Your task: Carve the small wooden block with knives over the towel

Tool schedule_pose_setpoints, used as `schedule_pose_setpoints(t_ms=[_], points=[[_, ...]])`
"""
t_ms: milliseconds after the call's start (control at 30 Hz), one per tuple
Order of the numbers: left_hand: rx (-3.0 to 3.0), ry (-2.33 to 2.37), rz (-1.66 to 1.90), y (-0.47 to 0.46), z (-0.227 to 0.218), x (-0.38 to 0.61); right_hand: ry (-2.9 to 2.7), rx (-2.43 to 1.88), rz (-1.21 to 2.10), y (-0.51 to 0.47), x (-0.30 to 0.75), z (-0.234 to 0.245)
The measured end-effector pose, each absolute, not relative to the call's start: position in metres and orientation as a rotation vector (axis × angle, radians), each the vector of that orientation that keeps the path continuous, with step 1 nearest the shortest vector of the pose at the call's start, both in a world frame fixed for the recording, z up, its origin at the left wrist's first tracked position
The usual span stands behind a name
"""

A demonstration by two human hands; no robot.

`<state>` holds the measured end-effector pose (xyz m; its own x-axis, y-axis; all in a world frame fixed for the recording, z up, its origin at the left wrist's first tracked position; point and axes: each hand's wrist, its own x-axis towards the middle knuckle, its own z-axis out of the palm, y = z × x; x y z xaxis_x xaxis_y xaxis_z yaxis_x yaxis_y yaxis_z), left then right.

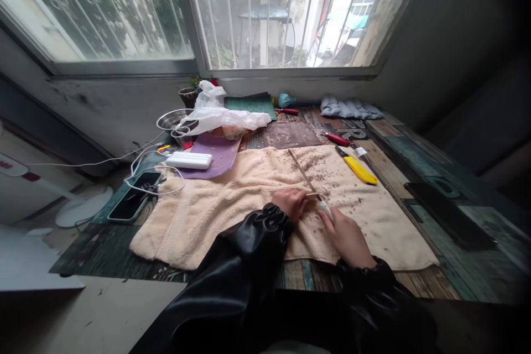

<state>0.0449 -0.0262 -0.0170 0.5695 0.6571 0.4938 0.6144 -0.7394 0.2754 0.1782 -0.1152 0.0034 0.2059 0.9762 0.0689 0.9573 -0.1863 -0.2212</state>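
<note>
My left hand (293,203) is closed round the near end of a thin wooden stick (302,171), which slants up and to the left over a beige towel (215,210). My right hand (347,237) is closed on a small tool with a pale handle (326,209), its tip against the stick just beside my left fingers. Brown shavings (315,163) lie scattered on the towel around and beyond the stick. Both arms wear black glossy sleeves.
A yellow utility knife (360,170) and a red-handled tool (337,139) lie right of the shavings. A purple board (215,155), white power bank (188,160), phone with cable (133,203), metal bowl (176,119) and plastic bag (224,116) sit at left. A dark phone (450,214) lies at right.
</note>
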Motion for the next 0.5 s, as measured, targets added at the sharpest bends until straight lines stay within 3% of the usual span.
schedule_pose_setpoints(t_ms=[500], points=[[2.657,1.154,0.788,-0.028,-0.011,0.046,-1.648,-2.25,0.117,-0.116,0.177,-0.009]])
